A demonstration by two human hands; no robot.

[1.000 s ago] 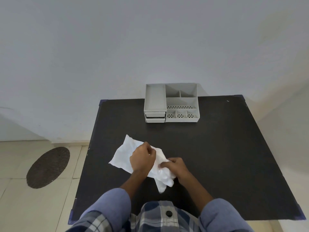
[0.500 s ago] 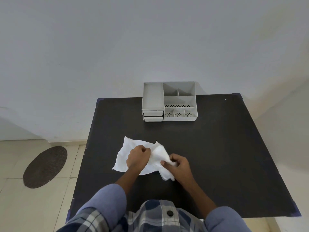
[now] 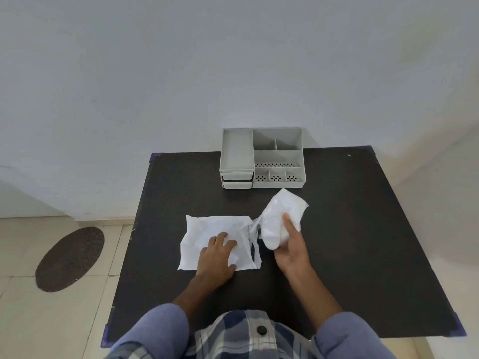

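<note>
A crumpled white plastic bag [image 3: 207, 231] lies flat on the black table [image 3: 350, 242], its torn-looking open edge to the right. My left hand [image 3: 216, 257] presses flat on the bag with fingers spread. My right hand [image 3: 291, 247] holds a white bundle [image 3: 281, 216] lifted just right of the bag's opening, thumb across it. Thin strands of plastic stretch between the bag and the bundle. What the bundle is cannot be told.
A grey plastic organiser [image 3: 261, 158] with several compartments and small drawers stands at the table's far edge against the wall. A dark oval mat [image 3: 70, 259] lies on the tiled floor to the left.
My right hand has pulled the white bundle out of the bag, up and to the right. My left hand has flattened onto the bag, which has spread out on the table.
</note>
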